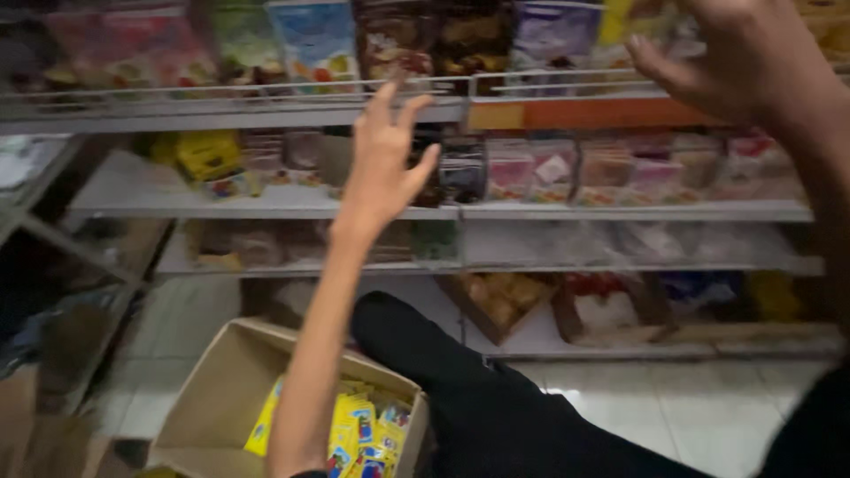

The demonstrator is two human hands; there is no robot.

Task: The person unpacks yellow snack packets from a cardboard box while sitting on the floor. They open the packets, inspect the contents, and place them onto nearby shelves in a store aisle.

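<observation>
**Both hands raised toward the top shelf**

Head view: the left hand (385, 159), fingers spread and empty, reaches at centre toward the snack bags (390, 40) on the upper shelf (230, 111). The right hand (735, 57), upper right, hangs loosely curled, holding nothing. Bottom left, a cardboard box (212, 389) holds yellow packets (359, 434).

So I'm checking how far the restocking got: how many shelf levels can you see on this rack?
4. A top wire-fronted shelf by the left hand and right hand, a second, a third, and a bottom one near the floor. More may sit above the frame.
</observation>
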